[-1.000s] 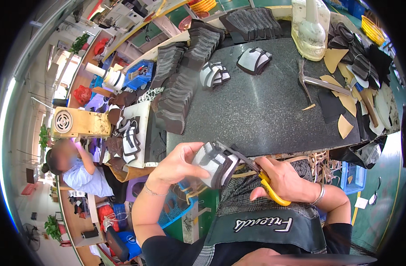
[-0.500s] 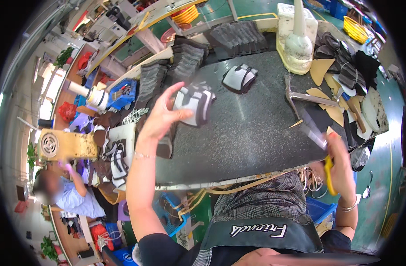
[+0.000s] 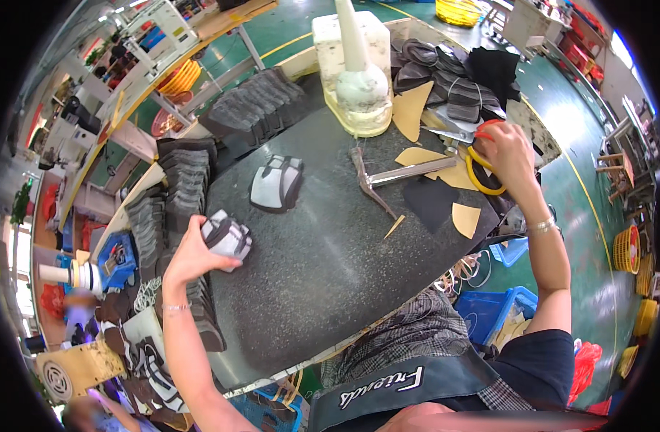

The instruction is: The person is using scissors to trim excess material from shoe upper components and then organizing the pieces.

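Observation:
My left hand is stretched out to the left edge of the dark stone worktable and grips a grey, white and black shoe upper. A second shoe upper of the same kind lies flat on the table further back. My right hand reaches to the table's right side and holds yellow-handled scissors over tan leather pieces. A metal hammer lies between the two hands.
Stacks of dark shoe parts line the left and back edges. A clear glue pot with a white cone stands at the back. Blue bins sit on the green floor to the right. Another person works at lower left.
My left hand has carried the shoe upper from my lap out to the table's left edge. My right hand has moved the scissors up onto the table's right side.

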`<action>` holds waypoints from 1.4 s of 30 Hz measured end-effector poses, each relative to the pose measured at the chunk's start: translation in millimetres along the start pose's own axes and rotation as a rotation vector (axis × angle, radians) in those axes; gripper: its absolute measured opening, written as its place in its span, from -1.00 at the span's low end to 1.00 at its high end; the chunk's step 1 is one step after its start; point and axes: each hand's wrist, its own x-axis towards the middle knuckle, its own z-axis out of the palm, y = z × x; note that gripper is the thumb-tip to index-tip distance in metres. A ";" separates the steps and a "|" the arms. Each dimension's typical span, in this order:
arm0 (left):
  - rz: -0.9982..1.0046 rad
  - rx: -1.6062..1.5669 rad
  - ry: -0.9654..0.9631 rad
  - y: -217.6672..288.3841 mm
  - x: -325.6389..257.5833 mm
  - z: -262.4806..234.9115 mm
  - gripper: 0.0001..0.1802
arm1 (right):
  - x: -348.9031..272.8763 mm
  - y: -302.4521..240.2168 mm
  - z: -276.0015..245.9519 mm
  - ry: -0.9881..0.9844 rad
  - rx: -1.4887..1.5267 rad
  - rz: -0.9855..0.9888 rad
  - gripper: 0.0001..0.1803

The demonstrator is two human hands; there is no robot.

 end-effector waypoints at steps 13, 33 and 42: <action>0.158 -0.416 0.046 53.0 35.8 54.5 0.21 | -19.2 -78.3 -57.3 -0.656 1.078 0.327 -0.71; 0.005 -1.369 0.069 71.0 -111.3 88.6 -0.77 | -8.0 -248.6 9.2 -1.237 1.769 0.183 -0.77; 0.310 0.037 0.604 -20.3 -107.5 99.3 -0.83 | 10.5 -240.1 -8.5 -0.479 0.868 -0.686 -0.33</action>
